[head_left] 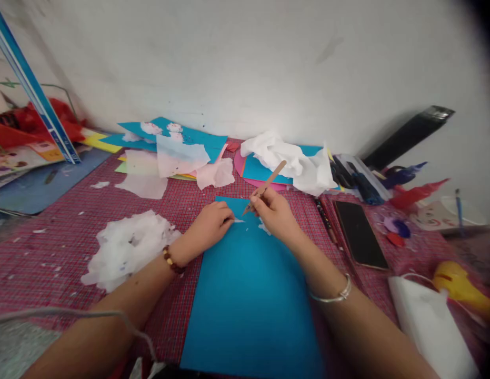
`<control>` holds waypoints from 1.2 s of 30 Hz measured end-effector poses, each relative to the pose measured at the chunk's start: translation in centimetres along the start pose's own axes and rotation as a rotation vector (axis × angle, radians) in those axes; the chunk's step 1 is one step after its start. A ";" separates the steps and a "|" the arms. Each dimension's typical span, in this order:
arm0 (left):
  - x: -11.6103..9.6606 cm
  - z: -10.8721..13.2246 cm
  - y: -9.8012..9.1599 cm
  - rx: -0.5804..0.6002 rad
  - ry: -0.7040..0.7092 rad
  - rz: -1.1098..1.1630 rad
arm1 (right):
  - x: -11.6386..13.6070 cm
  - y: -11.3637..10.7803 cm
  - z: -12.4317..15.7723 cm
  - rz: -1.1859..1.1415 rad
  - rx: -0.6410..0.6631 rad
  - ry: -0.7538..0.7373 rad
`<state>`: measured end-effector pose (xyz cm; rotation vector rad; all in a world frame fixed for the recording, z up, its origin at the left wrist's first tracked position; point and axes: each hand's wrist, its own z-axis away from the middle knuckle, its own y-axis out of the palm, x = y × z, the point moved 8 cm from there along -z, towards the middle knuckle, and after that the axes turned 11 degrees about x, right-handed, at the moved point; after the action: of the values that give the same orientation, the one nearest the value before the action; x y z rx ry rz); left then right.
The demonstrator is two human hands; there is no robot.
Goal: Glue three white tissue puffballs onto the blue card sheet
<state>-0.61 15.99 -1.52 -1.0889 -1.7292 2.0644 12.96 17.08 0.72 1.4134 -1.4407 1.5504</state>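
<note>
A large blue paper sheet (248, 295) lies in front of me on the red checked tablecloth (51, 252). My left hand (211, 223) is curled near the sheet's far edge, its fingertips pinching a small white paper scrap (239, 220) against the blue paper. My right hand (274, 210) grips a thin wooden stick (268, 184) like a pen, with its tip pointing down at that scrap. Another small white scrap (264, 228) shows under my right hand. A bead bracelet is on my left wrist and a silver bangle on my right.
A heap of torn white tissue (126, 250) lies to the left. Crumpled white paper (292, 160) and coloured sheets (169, 142) sit at the back by the wall. A black phone (359, 234), pens (326, 218), a yellow bottle (460, 287) and a white pack (430, 326) are at the right.
</note>
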 end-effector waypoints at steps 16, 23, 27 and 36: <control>-1.5 0.6 0.2 0.153 -0.061 -0.077 | -1.7 1.6 0.1 0.183 0.236 0.084; -1.3 0.4 0.4 0.140 -0.084 -0.024 | -1.6 2.2 0.0 0.234 0.303 0.072; -1.2 0.3 0.4 0.116 -0.067 -0.008 | -1.8 2.5 0.0 0.235 0.328 0.066; -1.4 0.3 0.6 0.095 -0.020 -0.012 | -1.2 0.3 -0.3 0.056 0.185 0.078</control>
<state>0.30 14.80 -1.51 -1.0308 -1.6242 2.1339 12.89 17.55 -0.43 1.4096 -1.3296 1.7935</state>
